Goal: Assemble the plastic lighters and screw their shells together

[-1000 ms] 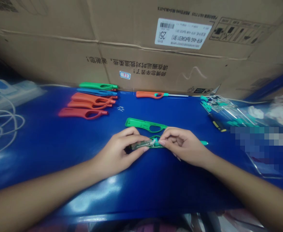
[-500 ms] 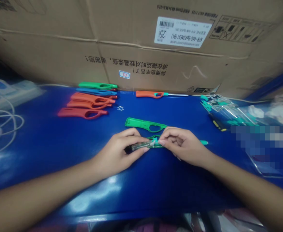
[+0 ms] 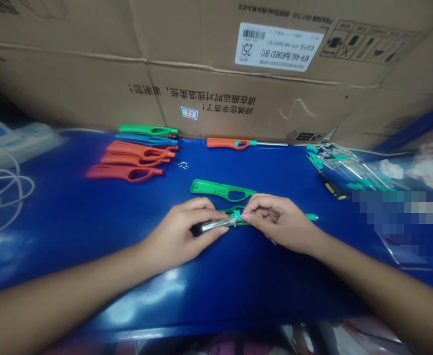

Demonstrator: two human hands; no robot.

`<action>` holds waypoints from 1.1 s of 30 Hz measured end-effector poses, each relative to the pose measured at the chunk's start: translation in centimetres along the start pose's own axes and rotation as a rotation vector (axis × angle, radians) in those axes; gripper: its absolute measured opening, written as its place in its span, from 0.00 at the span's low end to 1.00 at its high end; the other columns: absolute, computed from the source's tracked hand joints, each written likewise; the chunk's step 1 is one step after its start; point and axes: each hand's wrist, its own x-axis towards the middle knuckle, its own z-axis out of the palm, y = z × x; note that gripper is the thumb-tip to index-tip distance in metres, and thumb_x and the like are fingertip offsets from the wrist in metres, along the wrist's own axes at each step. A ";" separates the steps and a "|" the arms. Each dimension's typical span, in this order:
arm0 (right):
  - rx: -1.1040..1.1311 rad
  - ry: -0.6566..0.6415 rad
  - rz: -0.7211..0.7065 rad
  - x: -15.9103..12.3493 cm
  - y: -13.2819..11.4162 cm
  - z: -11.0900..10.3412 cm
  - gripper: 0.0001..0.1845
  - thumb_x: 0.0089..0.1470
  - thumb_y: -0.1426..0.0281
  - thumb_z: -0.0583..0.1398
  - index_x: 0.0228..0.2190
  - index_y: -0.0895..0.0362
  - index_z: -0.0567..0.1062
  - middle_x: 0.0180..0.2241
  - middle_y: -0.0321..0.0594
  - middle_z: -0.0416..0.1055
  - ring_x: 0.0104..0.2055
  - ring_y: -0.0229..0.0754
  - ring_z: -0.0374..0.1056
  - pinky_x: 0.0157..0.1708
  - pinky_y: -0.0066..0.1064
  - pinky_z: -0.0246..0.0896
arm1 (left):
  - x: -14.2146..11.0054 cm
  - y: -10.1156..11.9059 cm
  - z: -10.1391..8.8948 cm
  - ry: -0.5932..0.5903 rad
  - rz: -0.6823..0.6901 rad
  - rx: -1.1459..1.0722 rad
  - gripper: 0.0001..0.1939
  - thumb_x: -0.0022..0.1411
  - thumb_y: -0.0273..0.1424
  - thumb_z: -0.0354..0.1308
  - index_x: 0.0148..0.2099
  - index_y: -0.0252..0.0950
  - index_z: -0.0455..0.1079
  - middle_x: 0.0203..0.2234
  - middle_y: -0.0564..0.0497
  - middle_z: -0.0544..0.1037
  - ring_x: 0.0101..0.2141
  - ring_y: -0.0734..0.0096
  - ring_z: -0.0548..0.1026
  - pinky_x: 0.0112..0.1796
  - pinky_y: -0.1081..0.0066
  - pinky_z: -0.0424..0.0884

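My left hand [image 3: 189, 224] is closed, thumb and fingers pinching a clear lighter fuel tank [image 3: 214, 225] with a dark end towards the palm. At the tank's right end sits a small teal piece [image 3: 235, 215] with a whitish bit beside it. Against that piece, my right hand [image 3: 275, 217] makes a pinch; whatever lies between its fingertips is hidden. Under both hands is a green lighter shell half [image 3: 232, 209], mostly covered. A teal tip [image 3: 311, 217] shows past my right hand. Just behind lies another green shell half [image 3: 216, 190], hollow side up.
Red, orange, blue and green lighter shells [image 3: 135, 159] lie at back left, near small screws [image 3: 183, 165]. An orange lighter [image 3: 224, 143] rests by the cardboard box [image 3: 187, 49]. On the right are metal rods with teal parts [image 3: 360, 170] and a screwdriver [image 3: 331, 186]. White cable [image 3: 20, 182] coils left.
The clear fuel tank has tilted slightly in my left hand and catches more light. Both hands stay in nearly the same place; the view has shifted a little.
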 end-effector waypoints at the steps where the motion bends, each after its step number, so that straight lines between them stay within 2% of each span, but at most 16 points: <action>1: -0.003 -0.001 0.001 0.0 0.0 0.0 0.18 0.58 0.55 0.63 0.32 0.58 0.74 0.23 0.31 0.62 0.19 0.29 0.56 0.15 0.24 0.51 | 0.0 0.0 0.0 0.004 0.002 0.001 0.11 0.68 0.31 0.60 0.50 0.37 0.78 0.34 0.50 0.75 0.32 0.74 0.74 0.32 0.75 0.70; 16: -0.051 -0.012 -0.005 0.0 -0.1 0.0 0.17 0.58 0.56 0.63 0.32 0.58 0.74 0.25 0.32 0.62 0.20 0.29 0.56 0.16 0.24 0.52 | 0.1 0.0 -0.1 -0.007 -0.012 0.001 0.11 0.68 0.32 0.60 0.50 0.37 0.78 0.34 0.50 0.75 0.32 0.74 0.73 0.32 0.74 0.69; 21: -0.057 -0.003 -0.012 0.0 -0.1 0.0 0.15 0.58 0.58 0.63 0.32 0.58 0.74 0.25 0.32 0.62 0.21 0.30 0.56 0.18 0.25 0.52 | 0.1 0.0 -0.1 -0.026 0.010 0.027 0.10 0.67 0.31 0.61 0.48 0.36 0.79 0.33 0.50 0.74 0.34 0.72 0.73 0.35 0.73 0.70; 33: -0.105 0.007 -0.051 0.1 0.0 0.1 0.13 0.59 0.60 0.62 0.31 0.58 0.75 0.27 0.34 0.63 0.22 0.30 0.55 0.19 0.26 0.51 | -0.1 -0.1 0.0 -0.014 -0.005 0.005 0.10 0.68 0.31 0.60 0.50 0.36 0.78 0.34 0.51 0.73 0.31 0.76 0.72 0.31 0.75 0.67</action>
